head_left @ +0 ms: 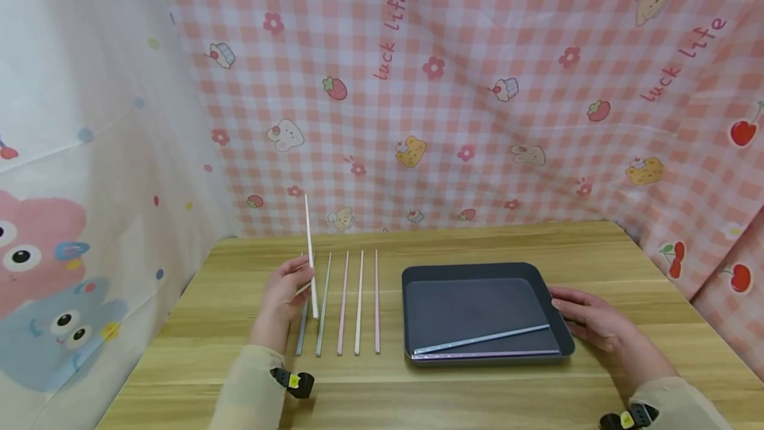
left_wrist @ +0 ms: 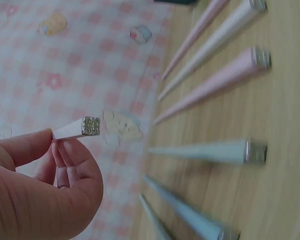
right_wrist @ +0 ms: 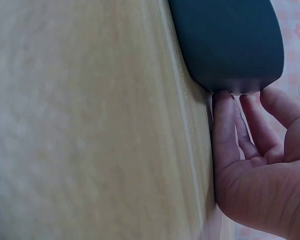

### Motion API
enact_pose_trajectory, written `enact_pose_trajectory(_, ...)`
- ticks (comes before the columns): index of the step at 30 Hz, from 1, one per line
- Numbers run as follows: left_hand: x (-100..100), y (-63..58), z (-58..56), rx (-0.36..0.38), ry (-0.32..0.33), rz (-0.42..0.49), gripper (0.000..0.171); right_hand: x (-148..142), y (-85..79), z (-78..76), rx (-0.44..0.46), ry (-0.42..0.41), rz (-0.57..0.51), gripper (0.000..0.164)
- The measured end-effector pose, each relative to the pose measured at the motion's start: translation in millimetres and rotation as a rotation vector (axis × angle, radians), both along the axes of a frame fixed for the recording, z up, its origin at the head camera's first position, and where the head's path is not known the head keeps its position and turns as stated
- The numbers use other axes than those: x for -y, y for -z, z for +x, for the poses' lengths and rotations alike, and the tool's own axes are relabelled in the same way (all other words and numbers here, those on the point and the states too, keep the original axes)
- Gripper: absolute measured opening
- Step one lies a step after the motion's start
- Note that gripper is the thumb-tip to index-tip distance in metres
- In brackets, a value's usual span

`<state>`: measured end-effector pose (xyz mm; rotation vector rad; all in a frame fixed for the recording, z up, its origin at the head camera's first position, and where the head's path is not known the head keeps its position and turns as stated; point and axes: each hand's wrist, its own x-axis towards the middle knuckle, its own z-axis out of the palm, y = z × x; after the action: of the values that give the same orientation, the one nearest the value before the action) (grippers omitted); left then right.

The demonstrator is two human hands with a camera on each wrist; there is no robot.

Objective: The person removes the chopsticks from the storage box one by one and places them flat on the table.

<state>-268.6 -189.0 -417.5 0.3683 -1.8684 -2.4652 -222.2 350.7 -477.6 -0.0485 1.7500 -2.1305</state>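
Observation:
My left hand (head_left: 285,290) pinches a white chopstick (head_left: 310,251) between thumb and fingers, raised above the table with its thin tip pointing up and away. In the left wrist view its thick end has a glittery, studded cap. Below and beside that hand, a row of chopsticks lies on the table, among them a green chopstick (head_left: 324,304), a pink chopstick (head_left: 343,304) and another white chopstick (head_left: 359,304). At the right, my right hand (head_left: 597,318) touches the side wall of a dark grey baking tray (head_left: 408,310) with its fingertips, the thumb up near the rim.
Inside the tray, near its front wall, lie a blue chopstick (head_left: 480,339) and a purple chopstick (head_left: 486,354). The wooden table (head_left: 358,397) ends at a pink checked curtain (head_left: 382,118) behind, and a white printed curtain (head_left: 107,151) hangs at the left.

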Motion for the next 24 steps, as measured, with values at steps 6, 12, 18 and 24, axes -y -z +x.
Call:
enact_pose_trajectory(6,20,3.1,0.0,0.004,-0.038,-0.076,0.025,0,-1.2,-0.9,0.016,0.006,-0.002,0.029)
enact_pose_trajectory(12,38,8.0,-0.9,0.040,-0.037,-0.186,0.028,0,-2.4,-0.2,0.022,0.010,-0.004,0.029)
enact_pose_trajectory(18,54,11.6,1.9,0.064,-0.013,-0.280,0.039,1,-2.5,0.4,0.021,0.004,-0.010,0.029)
enact_pose_trajectory(24,67,15.2,3.5,0.111,0.006,-0.335,0.044,1,-2.2,0.4,0.014,0.002,-0.021,0.030)
